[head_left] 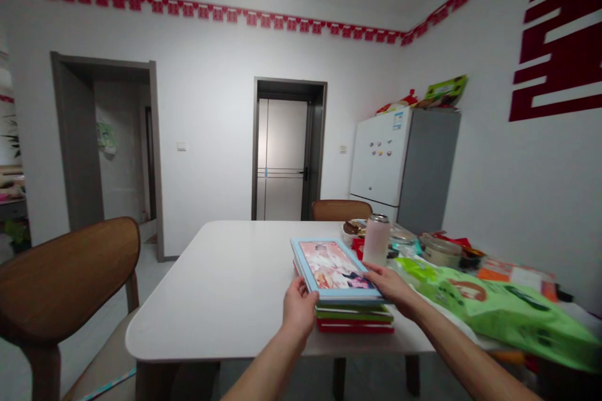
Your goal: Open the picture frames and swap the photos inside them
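Note:
A light blue book (329, 266) with a pink illustrated cover lies on top of a stack of books (355, 319) with green and red edges, near the front edge of the white table. My left hand (300, 306) grips the blue book's left front corner, thumb on top and fingers curled at its side. At the book's right edge, my right hand (388, 282) holds it, with the fingers partly over the cover. Just behind my right hand stands a pink bottle (377, 239) with a metallic lid.
The white table (202, 301) extends to the left. Along its right side lie a green package (512, 313), a round container (442, 250) and other clutter. Wooden chairs stand at the left (70, 276) and far side (341, 208). A fridge (376, 156) is behind.

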Demonstrator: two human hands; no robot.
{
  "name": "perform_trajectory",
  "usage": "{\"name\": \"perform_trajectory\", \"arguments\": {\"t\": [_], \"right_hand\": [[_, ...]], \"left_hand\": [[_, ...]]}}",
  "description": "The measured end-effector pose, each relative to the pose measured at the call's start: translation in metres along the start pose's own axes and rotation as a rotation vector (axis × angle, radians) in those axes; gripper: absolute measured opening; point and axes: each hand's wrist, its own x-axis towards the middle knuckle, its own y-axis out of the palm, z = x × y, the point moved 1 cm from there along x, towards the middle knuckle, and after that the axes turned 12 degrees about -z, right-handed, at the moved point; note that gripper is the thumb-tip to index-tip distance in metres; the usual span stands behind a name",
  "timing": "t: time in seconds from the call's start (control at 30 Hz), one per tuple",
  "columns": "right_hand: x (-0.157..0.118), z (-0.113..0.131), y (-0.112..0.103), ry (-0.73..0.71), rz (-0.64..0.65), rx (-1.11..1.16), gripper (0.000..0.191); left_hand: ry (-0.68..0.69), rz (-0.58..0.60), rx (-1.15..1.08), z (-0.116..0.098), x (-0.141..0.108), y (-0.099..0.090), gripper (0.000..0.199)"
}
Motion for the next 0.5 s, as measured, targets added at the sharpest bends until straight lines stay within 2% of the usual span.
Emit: {"name": "perform_trajectory", "arguments": {"t": [0.17, 0.33, 0.43, 0.5], "right_hand": [[0.009, -0.032, -0.006, -0.002, -0.011, -0.131, 0.049], [-0.001, -0.050, -0.006, 0.134, 0.062, -0.167, 0.047], [-0.015, -0.047, 0.007, 0.162, 0.097, -0.121, 0.042], [-0.025, -0.038, 0.025, 0.126, 0.089, -0.070, 0.038]], "left_hand": [[-0.016, 0.012, 0.169, 0.034, 0.004, 0.008, 0.035], [-0.035, 0.040, 0.276, 0.049, -0.001, -0.001, 0.044], [-0.038, 0.040, 0.303, 0.053, -0.002, -0.014, 0.047], [-0.030, 0.012, 0.316, 0.051, 0.003, -0.030, 0.047]]}}
